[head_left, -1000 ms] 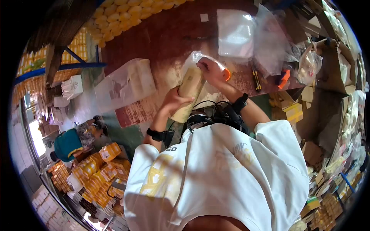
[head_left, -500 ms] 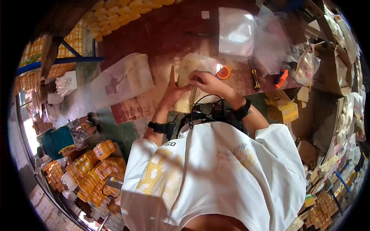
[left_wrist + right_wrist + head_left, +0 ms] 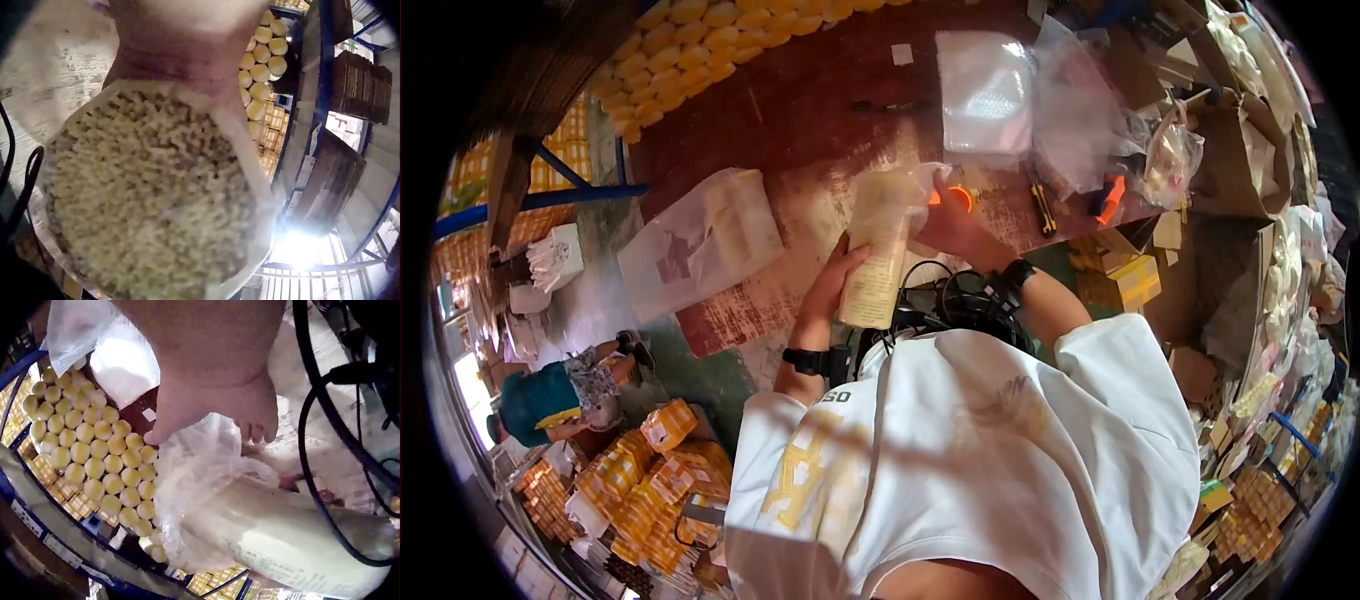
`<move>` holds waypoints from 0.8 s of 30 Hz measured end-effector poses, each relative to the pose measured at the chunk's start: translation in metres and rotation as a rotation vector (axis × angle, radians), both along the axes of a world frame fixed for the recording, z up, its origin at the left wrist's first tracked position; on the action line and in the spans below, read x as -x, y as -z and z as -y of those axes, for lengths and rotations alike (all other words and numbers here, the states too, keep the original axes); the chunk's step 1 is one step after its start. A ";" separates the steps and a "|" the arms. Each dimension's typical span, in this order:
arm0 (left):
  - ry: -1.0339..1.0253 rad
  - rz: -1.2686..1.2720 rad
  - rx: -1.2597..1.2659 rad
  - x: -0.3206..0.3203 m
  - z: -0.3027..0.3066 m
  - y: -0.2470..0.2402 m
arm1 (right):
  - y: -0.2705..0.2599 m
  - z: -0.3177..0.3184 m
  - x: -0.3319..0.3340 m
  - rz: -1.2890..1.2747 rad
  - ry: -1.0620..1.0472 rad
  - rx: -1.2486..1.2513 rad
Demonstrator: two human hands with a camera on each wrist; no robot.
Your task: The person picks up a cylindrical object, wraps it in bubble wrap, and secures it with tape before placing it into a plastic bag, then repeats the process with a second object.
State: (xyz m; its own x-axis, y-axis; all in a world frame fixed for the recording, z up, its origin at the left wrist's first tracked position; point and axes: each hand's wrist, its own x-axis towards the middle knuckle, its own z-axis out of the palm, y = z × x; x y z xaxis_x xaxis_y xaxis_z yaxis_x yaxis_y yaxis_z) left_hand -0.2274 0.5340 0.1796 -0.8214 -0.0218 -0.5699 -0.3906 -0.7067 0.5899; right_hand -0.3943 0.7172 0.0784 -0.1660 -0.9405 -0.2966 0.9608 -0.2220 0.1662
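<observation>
A pale cylindrical pack [image 3: 875, 250] with printed text stands nearly lengthwise in the head view, and the left hand [image 3: 830, 285] grips its left side. In the left wrist view its end [image 3: 150, 194] shows many small pale pieces under plastic, with the left hand [image 3: 181, 75] behind it. Clear crumpled plastic [image 3: 200, 450] gathers at the pack's other end. The right hand [image 3: 960, 230] is beside that end, its fingers curled at the plastic; in the right wrist view the right hand [image 3: 215, 394] pinches it, with the pack [image 3: 281, 531] below.
On the red worn table [image 3: 800, 110] lie a plastic bag [image 3: 700, 235] at left, stacked clear bags [image 3: 985, 95], a yellow-black cutter [image 3: 1041, 208], an orange tool [image 3: 1111, 199] and an orange ring [image 3: 962, 199]. Yellow-ended rolls [image 3: 690, 45] line the far side. A person [image 3: 540, 400] is at lower left.
The pack has swung from a slant to nearly lengthwise. My right hand has shifted right, off the pack's side to the plastic at its end. The left hand still grips the pack.
</observation>
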 end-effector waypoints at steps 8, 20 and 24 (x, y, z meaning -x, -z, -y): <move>0.016 0.257 -0.180 -0.021 0.028 0.048 | -0.026 0.055 -0.039 -0.360 -0.156 -0.298; 0.583 -0.014 1.023 -0.045 0.062 0.083 | -0.034 0.084 -0.056 -0.264 -0.446 -0.566; 0.231 -0.024 0.592 -0.045 0.052 0.113 | -0.039 0.071 -0.057 -0.727 -0.584 -0.559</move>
State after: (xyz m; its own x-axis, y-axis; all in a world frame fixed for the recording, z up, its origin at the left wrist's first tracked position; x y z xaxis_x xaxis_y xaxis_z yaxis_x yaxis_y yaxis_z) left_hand -0.1822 0.4815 0.0671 -0.8552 -0.1478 -0.4968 -0.4757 -0.1570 0.8655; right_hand -0.3376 0.6461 0.1173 -0.0462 -0.6935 -0.7190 0.7706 0.4333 -0.4674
